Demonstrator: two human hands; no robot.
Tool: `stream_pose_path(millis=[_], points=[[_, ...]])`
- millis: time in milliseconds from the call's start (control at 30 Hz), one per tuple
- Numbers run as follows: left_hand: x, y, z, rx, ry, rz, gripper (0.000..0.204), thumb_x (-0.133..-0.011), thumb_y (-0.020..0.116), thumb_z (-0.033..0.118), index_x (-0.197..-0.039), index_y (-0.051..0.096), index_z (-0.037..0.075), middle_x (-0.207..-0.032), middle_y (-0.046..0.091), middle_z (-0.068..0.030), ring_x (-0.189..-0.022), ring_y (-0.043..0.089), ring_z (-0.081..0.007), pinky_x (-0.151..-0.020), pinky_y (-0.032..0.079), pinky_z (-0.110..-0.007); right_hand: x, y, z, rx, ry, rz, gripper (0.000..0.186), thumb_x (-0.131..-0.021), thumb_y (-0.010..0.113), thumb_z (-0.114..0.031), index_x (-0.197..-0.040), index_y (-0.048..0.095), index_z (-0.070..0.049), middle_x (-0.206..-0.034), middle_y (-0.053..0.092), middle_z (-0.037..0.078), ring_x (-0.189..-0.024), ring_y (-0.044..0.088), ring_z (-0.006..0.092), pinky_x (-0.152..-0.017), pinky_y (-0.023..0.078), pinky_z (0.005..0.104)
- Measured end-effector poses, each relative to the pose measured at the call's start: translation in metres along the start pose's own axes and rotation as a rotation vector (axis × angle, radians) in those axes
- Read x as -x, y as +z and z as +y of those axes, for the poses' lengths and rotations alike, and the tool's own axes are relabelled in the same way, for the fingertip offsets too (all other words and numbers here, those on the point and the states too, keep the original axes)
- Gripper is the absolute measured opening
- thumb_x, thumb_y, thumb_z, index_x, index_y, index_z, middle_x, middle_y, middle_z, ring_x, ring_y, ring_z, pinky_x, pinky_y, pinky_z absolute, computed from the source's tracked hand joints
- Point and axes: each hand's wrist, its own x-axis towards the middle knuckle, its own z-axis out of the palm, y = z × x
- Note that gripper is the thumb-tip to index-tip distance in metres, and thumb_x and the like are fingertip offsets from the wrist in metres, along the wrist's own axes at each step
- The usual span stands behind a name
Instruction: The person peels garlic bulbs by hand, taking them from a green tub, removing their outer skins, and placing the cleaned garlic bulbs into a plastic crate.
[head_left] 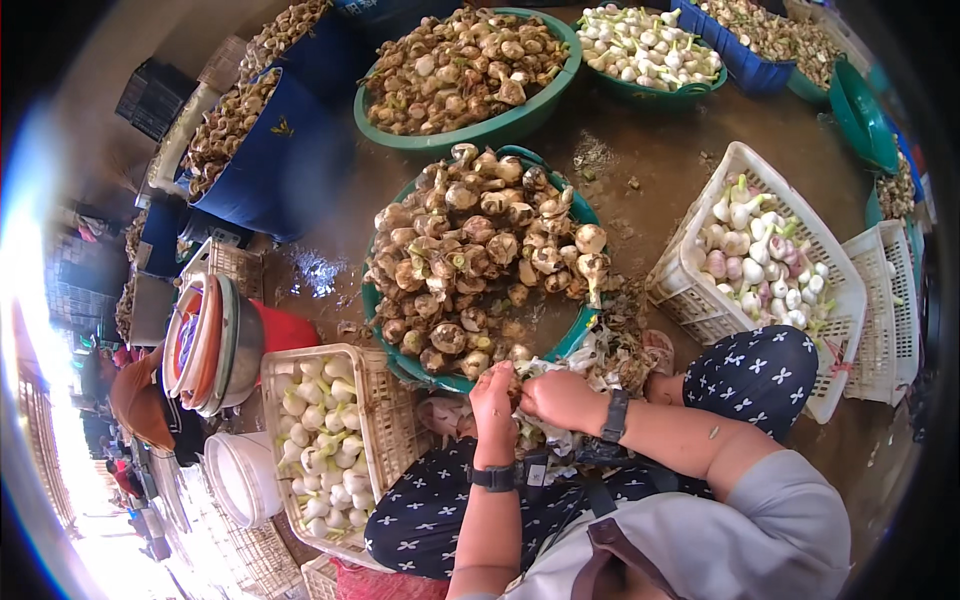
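Observation:
My left hand [493, 405] and my right hand [548, 398] meet just inside the near rim of a green tub [577, 335]. Both are closed around a small, dirt-brown garlic bulb [514, 388], mostly hidden by the fingers. The tub is piled with unpeeled, soiled garlic bulbs [470, 250]. Pale peelings and scraps [600, 365] lie between my legs, below my hands. A white crate of peeled white bulbs [325, 440] stands to my left. To my right a tilted white crate [705, 185] holds white and pinkish bulbs [760, 250].
Behind are a large tub of soiled garlic [465, 120], a tub of white bulbs [650, 55] and blue barrels [260, 175]. Stacked basins [200, 345] and a white bucket [235, 480] stand left. A person in brown [140, 400] is beyond them. Another crate [880, 330] leans at right.

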Motion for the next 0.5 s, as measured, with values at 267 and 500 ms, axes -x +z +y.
stream_pose_path(millis=[267, 500], points=[[0.016, -0.004, 0.003, 0.185, 0.069, -0.223, 0.02, -0.085, 0.054, 0.017, -0.096, 0.061, 0.001, -0.089, 0.059, -0.0022, -0.08, 0.056, -0.0116, -0.072, 0.045, -0.024, 0.0, 0.011, 0.017, -1.49, 0.691, -0.133, 0.031, -0.092, 0.045, -0.027, -0.09, 0.057, 0.002, -0.072, 0.059, 0.003, -0.061, 0.059, 0.0133, -0.055, 0.047, 0.031], [0.034, -0.014, 0.017, -1.092, 0.579, -0.446, 0.043, -0.075, 0.064, 0.004, -0.116, 0.054, 0.001, -0.105, 0.061, -0.0125, -0.096, 0.058, -0.0218, -0.083, 0.045, -0.031, -0.002, 0.006, 0.034, -0.561, 0.272, 0.046, 0.014, -0.087, 0.052, -0.009, -0.092, 0.06, 0.002, -0.082, 0.063, 0.006, -0.068, 0.058, 0.0126, -0.063, 0.048, 0.0305]])
